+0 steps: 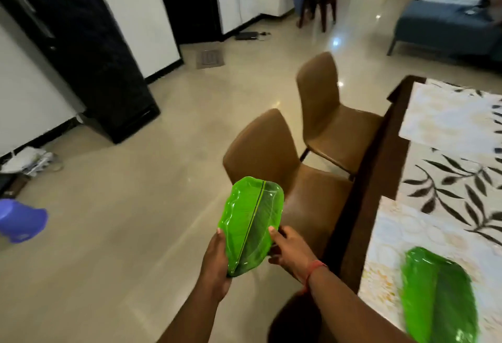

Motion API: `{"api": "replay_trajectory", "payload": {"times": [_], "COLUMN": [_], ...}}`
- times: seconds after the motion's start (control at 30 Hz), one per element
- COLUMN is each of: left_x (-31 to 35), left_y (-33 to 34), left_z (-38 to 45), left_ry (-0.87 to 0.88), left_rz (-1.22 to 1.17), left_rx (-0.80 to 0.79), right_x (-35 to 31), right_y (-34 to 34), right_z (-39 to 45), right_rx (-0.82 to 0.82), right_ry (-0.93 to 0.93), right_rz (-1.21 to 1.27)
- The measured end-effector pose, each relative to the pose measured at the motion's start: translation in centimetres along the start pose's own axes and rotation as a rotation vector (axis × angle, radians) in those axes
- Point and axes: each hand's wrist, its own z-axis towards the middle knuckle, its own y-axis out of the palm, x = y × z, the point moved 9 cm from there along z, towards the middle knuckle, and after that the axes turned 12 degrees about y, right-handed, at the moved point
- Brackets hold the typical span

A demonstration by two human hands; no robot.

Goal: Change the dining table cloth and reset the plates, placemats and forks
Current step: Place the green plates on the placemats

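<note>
At the right of the frame the surface [380, 168] already wears a leaf-print cloth [448, 179], with placemats [445, 117] laid and one green plate [440, 296] set at lower right. Two chairs [274, 157] stand tucked just beside it. At lower centre, off the surface, both hands grip another plate [252, 223], left hand [214, 264] and right hand [290, 253] with fingers closed on opposite edges, likely carrying it level to the next mat.

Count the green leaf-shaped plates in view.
2. One leaf plate is held between the left hand and right hand beside the table. Another lies on the near placemat. More may sit out of frame.
</note>
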Motion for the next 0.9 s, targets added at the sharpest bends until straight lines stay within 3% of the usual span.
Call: {"api": "replay_trajectory", "payload": {"times": [0.17,0.43,0.63,0.9], "left_x": [7.9,13.2,15.2,22.2], "left_y": [-10.3,-24.1,-27.5,-28.6], "left_z": [4.7,10.8,17.9,34.0], "left_ry": [0.082,-0.038,-0.101,-0.059], "left_rz": [0.072,0.229,0.204,0.108], "left_rx": [0.016,0.171,0.236,0.357], "right_x": [-6.2,-9.3,-14.3,-27.9], "right_y": [14.5,29.1,34.6,41.7], "right_z": [2.8,10.1,15.5,27.4], "right_rx": [-0.032,-0.049,-0.007,-0.150], "right_ry": [-0.113,-0.136,-0.184,-0.172], "right_rz": [0.059,-0.135,-0.230,-0.265]}}
